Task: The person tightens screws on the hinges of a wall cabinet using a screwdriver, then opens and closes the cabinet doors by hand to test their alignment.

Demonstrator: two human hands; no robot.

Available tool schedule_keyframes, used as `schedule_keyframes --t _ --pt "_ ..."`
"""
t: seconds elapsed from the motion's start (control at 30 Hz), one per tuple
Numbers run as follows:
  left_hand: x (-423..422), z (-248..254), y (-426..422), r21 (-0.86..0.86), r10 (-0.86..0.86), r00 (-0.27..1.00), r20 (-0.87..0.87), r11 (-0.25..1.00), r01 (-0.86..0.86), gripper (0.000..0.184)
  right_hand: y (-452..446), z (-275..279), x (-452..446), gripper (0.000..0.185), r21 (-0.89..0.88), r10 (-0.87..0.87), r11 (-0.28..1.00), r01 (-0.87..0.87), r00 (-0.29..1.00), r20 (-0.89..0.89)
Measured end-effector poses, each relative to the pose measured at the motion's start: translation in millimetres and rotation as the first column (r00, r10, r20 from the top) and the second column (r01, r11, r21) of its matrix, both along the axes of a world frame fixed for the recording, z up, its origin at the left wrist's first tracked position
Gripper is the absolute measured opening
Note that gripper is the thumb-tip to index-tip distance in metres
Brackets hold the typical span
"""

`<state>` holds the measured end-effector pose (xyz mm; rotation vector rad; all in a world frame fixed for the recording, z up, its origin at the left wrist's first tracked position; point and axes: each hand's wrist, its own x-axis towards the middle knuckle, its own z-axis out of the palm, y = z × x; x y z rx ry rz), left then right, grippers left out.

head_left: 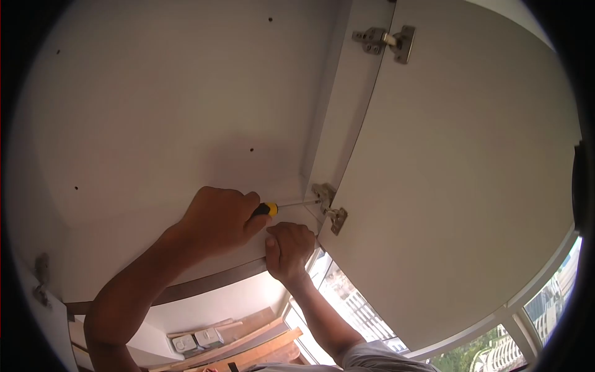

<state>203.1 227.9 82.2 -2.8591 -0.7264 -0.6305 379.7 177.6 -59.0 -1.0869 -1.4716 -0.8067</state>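
Observation:
My left hand [224, 217] is wrapped around the yellow-and-black handle of a screwdriver [271, 209]. Its thin shaft reaches right to the lower cabinet hinge [325, 193], and the tip meets the hinge's mounting part on the side panel. The hinge's other half is fixed to the open cabinet door [458, 167]. Just below the screwdriver, my right hand [290, 248] is closed, with its fingers curled at the front edge of the cabinet's bottom panel. Whatever is inside those fingers is hidden.
An upper hinge [384, 43] joins the same door to the cabinet [167, 93]. Another hinge [42, 279] shows at the far left. Below lie wooden boards [266, 350] and a white double socket-like item [197, 340]. Windows [496, 353] stand at the lower right.

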Motion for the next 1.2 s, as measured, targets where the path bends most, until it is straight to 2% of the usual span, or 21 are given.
schedule_keyframes --t 0.03,0.07,0.1,0.13,0.17,0.23,0.3,0.33,0.37,0.4,0.47,0.5,0.53,0.57,0.63,0.7,0.77,0.9,0.97,1.13,1.2 --pt "-5.5 14.3 -4.0 0.02 -0.002 1.0 0.005 1.0 0.002 0.037 -3.2 2.8 3.3 0.02 -0.058 -0.034 0.998 0.035 0.999 0.006" --pt "-17.1 25.9 -8.5 -0.078 0.055 0.995 0.082 0.996 -0.049 0.037 -4.7 6.8 0.9 0.031 -0.117 -0.066 0.991 0.067 0.998 0.01" --pt "-26.0 33.0 -9.8 -0.18 0.12 0.981 0.152 0.979 -0.092 0.037 -1.8 11.1 -2.2 0.031 -0.101 -0.065 0.993 0.066 0.998 0.011" --pt "-30.8 38.1 -9.2 -0.169 0.117 0.98 0.158 0.981 -0.09 0.037 1.2 18.2 -3.7 0.044 -0.09 0.226 0.956 -0.277 0.901 -0.371" --pt "-32.0 40.5 -7.4 -0.209 0.153 0.973 0.172 0.971 -0.116 0.037 3.3 24.8 -2.9 0.058 0.044 0.44 0.823 -0.566 0.586 -0.68" --pt "-29.5 43.4 -5.6 -0.249 0.182 0.965 0.187 0.959 -0.133 0.037 -0.9 83.0 -3.0 0.076 0.233 0.581 0.657 -0.717 0.285 -0.763" --pt "-23.7 45.5 -4.8 -0.256 0.159 0.91 0.383 0.965 -0.061 0.036 6.8 136.1 -2.9 0.067 0.279 0.641 0.612 -0.74 0.256 -0.724" --pt "-23.6 54.7 -5.4 -0.253 0.159 0.909 0.384 0.965 -0.062 0.036 11.5 158.6 -1.8 0.061 0.333 0.652 0.598 -0.729 0.201 -0.731" --pt "-23.2 68.3 -4.1 -0.15 0.125 0.897 0.423 0.986 -0.067 0.036 16.4 178.5 -0.5 0.055 0.386 0.664 0.583 -0.715 0.146 -0.733" --pt "-22.8 83.3 -3.3 -0.047 0.088 0.884 0.459 0.996 -0.075 0.036 20.5 196.6 0.0 0.055 0.386 0.667 0.58 -0.717 0.146 -0.731" --pt "-20.7 116.1 -5.8 -0.023 0.06 0.874 0.482 0.998 -0.056 0.038 29.1 225.8 1.9 0.04 0.388 0.744 0.441 -0.809 0.087 -0.662" --pt "-14.6 126.7 4.2 0.155 -0.019 0.875 0.483 0.986 -0.064 0.04 35.4 238.8 5.1 0.04 0.388 0.743 0.438 -0.811 0.084 -0.664" --pt "-9.9 138.3 14.0 0.329 -0.099 0.876 0.472 0.942 -0.071 0.041 41.4 253.5 7.7 0.035 0.46 0.768 0.361 -0.812 -0.021 -0.64" --pt "-6.2 152.8 15.9 0.329 -0.097 0.876 0.472 0.941 -0.073 0.041 46.0 266.0 10.7 0.03 0.529 0.784 0.282 -0.801 -0.125 -0.608" --pt "4.8 176.8 13.1 0.282 -0.067 0.885 0.461 0.957 -0.075 0.043 43.9 286.1 13.0 0.028 0.543 0.803 0.263 -0.798 -0.132 -0.582" --pt "12.2 189.3 15.3 0.315 -0.073 0.897 0.435 0.946 -0.075 0.043 47.5 299.8 19.8 0.026 0.558 0.819 0.242 -0.794 -0.141 -0.556" --pt "18.5 195.4 17.2 0.348 -0.082 0.909 0.409 0.935 -0.073 0.043 51.3 307.8 27.4 0.026 0.538 0.828 0.362 -0.761 -0.002 -0.561" --pt "25.4 194.8 18.1 0.381 -0.112 0.901 0.42 0.922 -0.064 0.043 44.3 311.4 31.6 0.027 0.506 0.812 0.397 -0.766 0.037 -0.582" --pt "26.2 194.1 20.9 0.373 -0.098 0.902 0.42 0.925 -0.073 0.042 41.6 310.4 30.9 0.026 0.496 0.772 0.455 -0.739 0.05 -0.634" --pt "28.0 191.3 32.5 0.493 -0.193 0.879 0.435 0.868 -0.053 0.039 43.1 308.8 34.9 0.024 0.475 0.788 0.446 -0.758 0.081 -0.611" --pt "28.5 191.1 28.2 0.451 -0.161 0.884 0.438 0.89 -0.062 0.039 43.3 307.6 36.8 0.023 0.47 0.79 0.448 -0.76 0.091 -0.606"
